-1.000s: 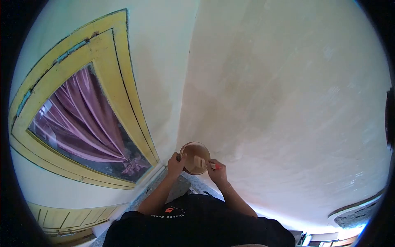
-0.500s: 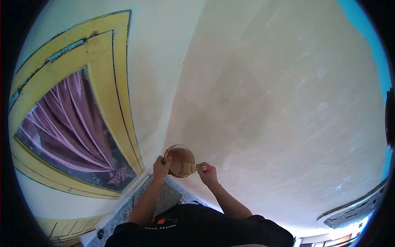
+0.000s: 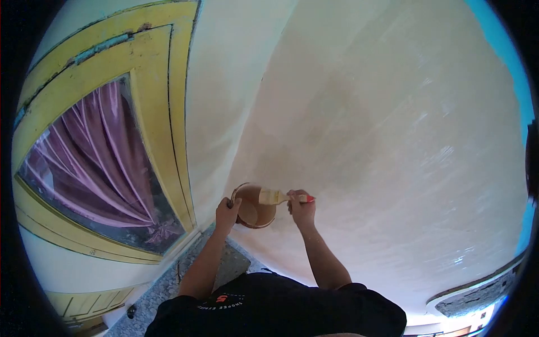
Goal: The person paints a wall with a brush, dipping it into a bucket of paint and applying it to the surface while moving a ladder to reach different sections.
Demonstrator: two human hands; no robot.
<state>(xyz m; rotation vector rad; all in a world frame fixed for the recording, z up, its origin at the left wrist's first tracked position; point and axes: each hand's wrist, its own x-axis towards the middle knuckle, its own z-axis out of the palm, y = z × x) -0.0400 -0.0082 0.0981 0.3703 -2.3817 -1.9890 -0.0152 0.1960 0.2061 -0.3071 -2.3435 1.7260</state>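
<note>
A round paint bucket (image 3: 268,219) with beige liquid at its bottom is held up by my left hand (image 3: 227,213), which grips its left rim with the thumb inside. My right hand (image 3: 302,208) is closed around the handle of a paintbrush (image 3: 274,196) with a red handle end. The brush lies sideways, its pale bristles overlapping the bucket's upper right rim. Behind both hands rises a beige wall (image 3: 359,146) with uneven, damp-looking darker patches and lighter streaks.
To the left is a yellow-framed window (image 3: 178,112) with a purple curtain (image 3: 106,163) behind the glass. A paler wall strip (image 3: 224,95) meets the beige wall at a corner. Below lies a speckled floor (image 3: 151,297). Blue paint (image 3: 519,84) edges the far right.
The brush has lifted from inside the bucket to its upper right rim, and my right hand has moved up and right. My left hand and the bucket have shifted slightly up and right.
</note>
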